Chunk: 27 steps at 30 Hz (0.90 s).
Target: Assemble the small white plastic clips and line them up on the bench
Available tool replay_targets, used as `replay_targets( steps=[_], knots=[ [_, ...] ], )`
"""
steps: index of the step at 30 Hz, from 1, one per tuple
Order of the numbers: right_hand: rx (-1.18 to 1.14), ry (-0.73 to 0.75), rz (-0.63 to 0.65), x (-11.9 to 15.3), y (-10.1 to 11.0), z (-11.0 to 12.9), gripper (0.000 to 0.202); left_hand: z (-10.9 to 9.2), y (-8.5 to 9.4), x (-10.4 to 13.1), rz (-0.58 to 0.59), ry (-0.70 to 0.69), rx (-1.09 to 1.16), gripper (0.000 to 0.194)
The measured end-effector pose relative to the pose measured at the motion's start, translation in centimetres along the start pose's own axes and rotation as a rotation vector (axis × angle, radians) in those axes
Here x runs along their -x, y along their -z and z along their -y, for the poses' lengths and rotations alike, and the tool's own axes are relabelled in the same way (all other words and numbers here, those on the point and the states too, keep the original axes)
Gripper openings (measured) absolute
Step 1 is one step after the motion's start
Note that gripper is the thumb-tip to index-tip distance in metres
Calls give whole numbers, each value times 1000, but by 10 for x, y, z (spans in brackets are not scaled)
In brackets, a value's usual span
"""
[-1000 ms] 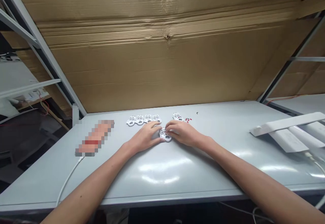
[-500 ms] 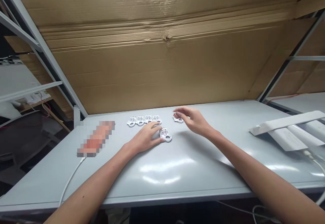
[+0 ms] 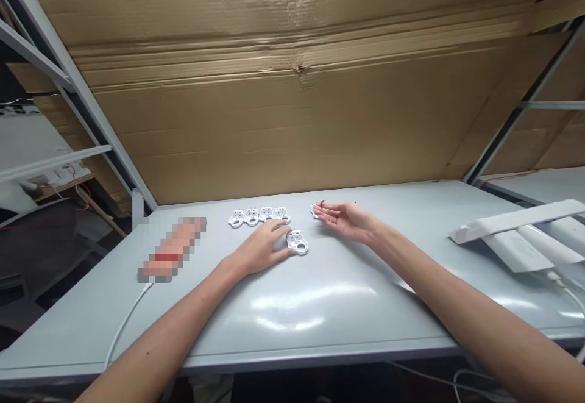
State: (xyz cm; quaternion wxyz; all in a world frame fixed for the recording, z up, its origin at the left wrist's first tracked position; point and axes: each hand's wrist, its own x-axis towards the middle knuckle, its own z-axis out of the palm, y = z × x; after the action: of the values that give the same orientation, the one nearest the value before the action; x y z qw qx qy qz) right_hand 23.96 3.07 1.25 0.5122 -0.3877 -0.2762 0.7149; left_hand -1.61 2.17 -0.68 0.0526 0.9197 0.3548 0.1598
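Nearest to me is the front edge of the desk (image 3: 320, 354), where a white cable (image 3: 125, 324) runs up on the left to a pixelated reddish slab (image 3: 172, 249). White cartons (image 3: 518, 247) sit far off to the right. In the middle, I have the left hand (image 3: 262, 247) on a white plastic plate (image 3: 300, 245) lying flat, thumb and finger spread but gripping its left edge, round hole toward me. Farther back, my right hand (image 3: 345, 220) has its palm partly toward me, with a tiny red piece (image 3: 322, 202) at its fingertips; I can't tell whether they pinch it. The hand partly covers another white plate (image 3: 314, 211). Left of that, four similar plates (image 3: 259, 216) stand in a row, before a cardboard wall (image 3: 292, 128).
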Motion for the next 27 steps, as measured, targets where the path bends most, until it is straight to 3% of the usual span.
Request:
replay_targets(
  steps=[12,14,16,20,22,27],
  knots=[
    [118,122,-64,4,-2,4,3,0,0,0,1,-9,-13,45],
    [278,185,-47,5,1,7,5,1,-1,0,-3,-4,-9,46],
    [598,313,-73,5,6,11,12,0,-2,0,-5,4,-8,47],
    [1337,633,-304,0,26,21,16,-1,-1,0,-11,3,-13,45],
    [1489,616,-336,-4,39,25,19,-2,-1,-1,-16,-5,-14,43],
    [1572,409,-390,-10,61,31,21,-3,1,-1,-12,0,-16,42]
  ],
)
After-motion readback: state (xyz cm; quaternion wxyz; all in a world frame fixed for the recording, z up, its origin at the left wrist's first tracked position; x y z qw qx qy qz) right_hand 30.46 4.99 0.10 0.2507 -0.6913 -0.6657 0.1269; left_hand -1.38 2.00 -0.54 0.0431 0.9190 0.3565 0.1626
